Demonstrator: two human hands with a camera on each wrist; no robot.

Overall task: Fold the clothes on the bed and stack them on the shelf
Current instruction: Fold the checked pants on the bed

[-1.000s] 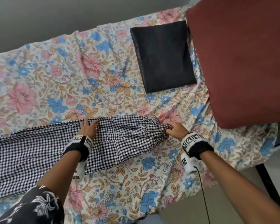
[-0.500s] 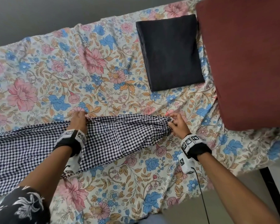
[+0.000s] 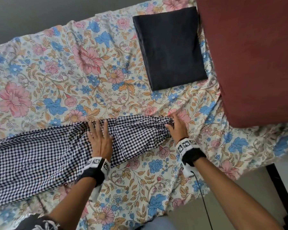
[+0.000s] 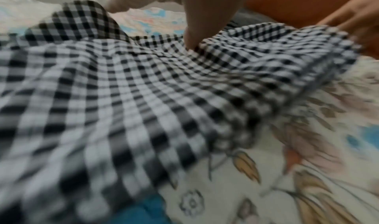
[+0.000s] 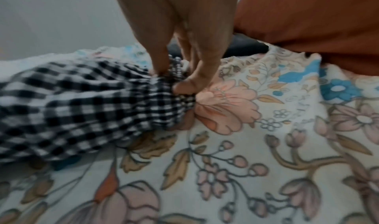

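Left hand (image 3: 99,141) flat, fingers spread, right hand (image 3: 177,126) flat, fingers straight

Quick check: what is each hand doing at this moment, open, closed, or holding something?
Left hand: open, fingers straight, pressing flat on the checked garment.
Right hand: fingers mostly straight on the garment's gathered end; thumb and fingertips bear on the fabric, so open or pinching cannot be told.

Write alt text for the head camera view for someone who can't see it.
Two hands press a black-and-white checked garment flat on a floral bedsheet, the left hand mid-cloth, the right hand at its gathered end. A folded dark garment lies beyond, beside a rust-red pillow.
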